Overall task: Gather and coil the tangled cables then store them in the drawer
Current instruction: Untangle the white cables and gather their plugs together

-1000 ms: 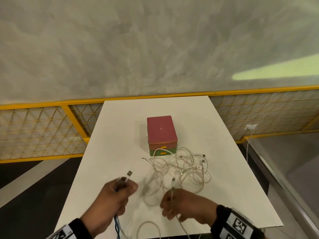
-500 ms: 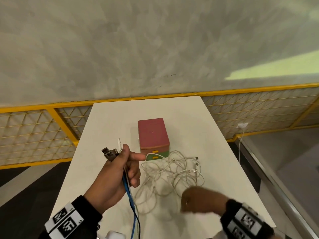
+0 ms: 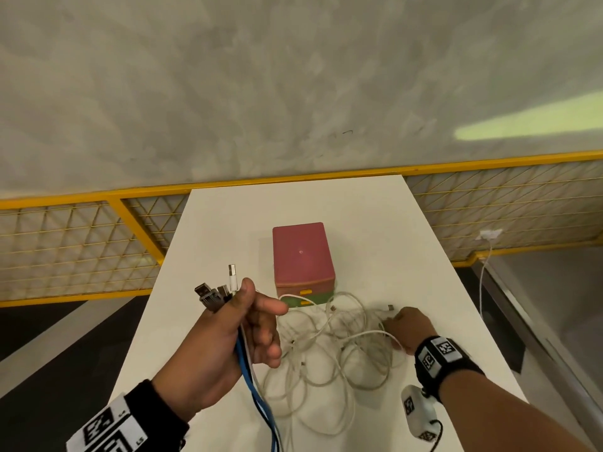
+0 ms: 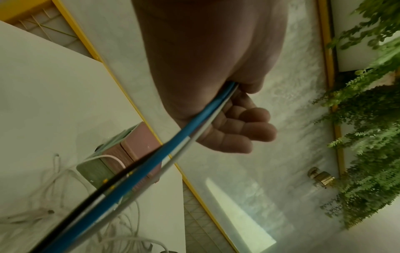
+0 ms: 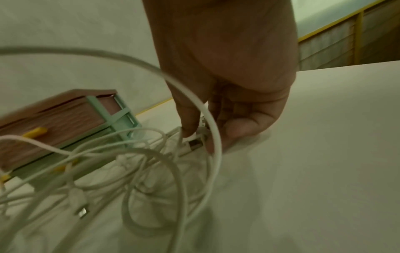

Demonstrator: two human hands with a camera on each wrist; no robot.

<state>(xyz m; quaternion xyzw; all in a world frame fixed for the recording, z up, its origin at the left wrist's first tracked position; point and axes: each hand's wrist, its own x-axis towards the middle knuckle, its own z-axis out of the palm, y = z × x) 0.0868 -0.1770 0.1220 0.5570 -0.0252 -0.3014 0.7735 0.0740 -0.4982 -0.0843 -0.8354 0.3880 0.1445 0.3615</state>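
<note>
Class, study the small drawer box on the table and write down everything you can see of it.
The drawer box is a small, plastic-looking cube with a dull pink top and upper drawer, a green lower drawer and a pale green frame. Each drawer front carries a yellow handle. Both drawers look shut. It stands upright near the middle of the white table. The tangled white cables lie against its front, one strand draped across the drawer fronts. Neither hand touches it.

Blue cable [image 3: 257, 396] cut off below
</note>
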